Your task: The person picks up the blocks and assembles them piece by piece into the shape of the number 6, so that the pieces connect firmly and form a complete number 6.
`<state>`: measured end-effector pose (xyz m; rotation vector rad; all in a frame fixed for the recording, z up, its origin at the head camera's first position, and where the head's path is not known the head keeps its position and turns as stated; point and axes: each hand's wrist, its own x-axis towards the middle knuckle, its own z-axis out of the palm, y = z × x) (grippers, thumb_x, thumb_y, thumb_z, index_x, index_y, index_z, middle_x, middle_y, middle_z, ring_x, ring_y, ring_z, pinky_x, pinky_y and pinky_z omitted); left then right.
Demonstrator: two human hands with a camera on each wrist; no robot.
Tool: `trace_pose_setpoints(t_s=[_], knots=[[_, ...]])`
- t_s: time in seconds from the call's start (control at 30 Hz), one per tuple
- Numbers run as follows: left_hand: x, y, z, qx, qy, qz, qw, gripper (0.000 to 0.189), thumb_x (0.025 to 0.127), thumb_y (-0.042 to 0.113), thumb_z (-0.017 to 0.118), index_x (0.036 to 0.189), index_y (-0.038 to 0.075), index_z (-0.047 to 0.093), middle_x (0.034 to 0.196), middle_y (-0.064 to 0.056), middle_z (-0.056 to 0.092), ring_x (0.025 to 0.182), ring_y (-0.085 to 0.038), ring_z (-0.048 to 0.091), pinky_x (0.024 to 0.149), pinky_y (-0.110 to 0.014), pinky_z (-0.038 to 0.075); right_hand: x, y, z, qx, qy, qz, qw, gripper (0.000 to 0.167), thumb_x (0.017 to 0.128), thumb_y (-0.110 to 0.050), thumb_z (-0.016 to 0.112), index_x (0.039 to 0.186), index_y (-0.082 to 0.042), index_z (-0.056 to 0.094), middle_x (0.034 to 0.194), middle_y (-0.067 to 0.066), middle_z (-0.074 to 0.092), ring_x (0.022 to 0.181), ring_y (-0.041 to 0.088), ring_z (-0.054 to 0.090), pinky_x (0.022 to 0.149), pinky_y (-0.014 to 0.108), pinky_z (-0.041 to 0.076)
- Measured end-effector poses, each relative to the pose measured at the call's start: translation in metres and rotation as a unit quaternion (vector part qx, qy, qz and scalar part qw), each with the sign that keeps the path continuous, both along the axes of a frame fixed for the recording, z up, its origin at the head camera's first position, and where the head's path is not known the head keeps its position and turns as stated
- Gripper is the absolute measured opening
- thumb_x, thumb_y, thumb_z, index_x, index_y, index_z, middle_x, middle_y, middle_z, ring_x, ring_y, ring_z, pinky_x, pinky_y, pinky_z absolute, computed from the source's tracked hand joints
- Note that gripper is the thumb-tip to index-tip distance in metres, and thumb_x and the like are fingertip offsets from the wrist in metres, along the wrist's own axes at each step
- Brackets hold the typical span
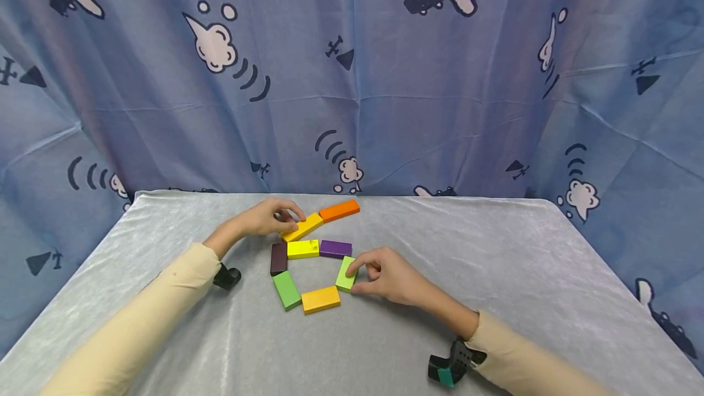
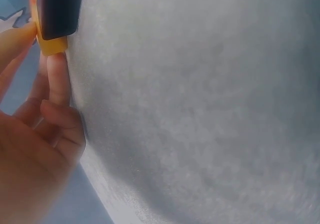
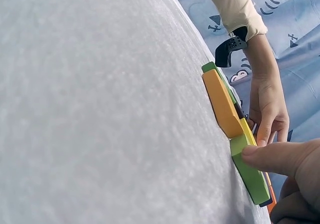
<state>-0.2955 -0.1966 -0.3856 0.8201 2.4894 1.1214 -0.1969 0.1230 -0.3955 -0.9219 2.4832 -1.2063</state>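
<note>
Several coloured wooden blocks lie on the cloth in a figure like a 6. At its upper left, my left hand [image 1: 271,217] pinches a yellow-orange block [image 1: 308,225] between thumb and fingers. An orange block [image 1: 340,210] touches that block's far end. My right hand [image 1: 392,276] pinches a light green block [image 1: 345,274] on the loop's right side; in the right wrist view its thumb [image 3: 265,156] presses on that block. Round the loop lie a purple block [image 1: 336,249], a bright yellow block [image 1: 303,250], a dark brown block [image 1: 278,259], a green block [image 1: 287,290] and an amber block [image 1: 321,300].
A pale grey velvety cloth [image 1: 264,353] covers the table. Behind it hangs a blue curtain [image 1: 385,78] printed with planes and clouds. Black wrist devices sit at the left cuff [image 1: 227,277] and the right cuff [image 1: 458,362].
</note>
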Motion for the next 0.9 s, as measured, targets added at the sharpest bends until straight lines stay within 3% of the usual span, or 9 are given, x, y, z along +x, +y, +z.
trace_pose_setpoints(t_s=[0.4,0.9], knots=[[0.0010,0.0009,0.0004,-0.005,0.008,-0.002,1.0000,0.021,0.099,0.002,0.064,0.119,0.000,0.070,0.107,-0.011,0.070,0.090,-0.024,0.064,0.074,-0.036,0.050,0.0006,-0.0010,-0.0012,-0.004,-0.010,-0.003,0.9999,0.017,0.083,-0.008,0.085,0.097,-0.013,0.078,0.057,-0.008,0.030,0.053,0.008,0.031,0.058,0.024,0.030],[0.0006,-0.0006,0.0005,-0.004,0.005,-0.002,1.0000,0.021,0.099,0.001,0.064,0.120,0.000,0.070,0.111,-0.014,0.068,0.094,-0.025,0.064,0.075,-0.036,0.051,-0.0018,-0.0026,-0.0026,-0.024,-0.006,0.012,0.9996,0.016,0.083,-0.006,0.085,0.097,-0.011,0.078,0.057,-0.009,0.030,0.053,0.007,0.031,0.057,0.023,0.031]])
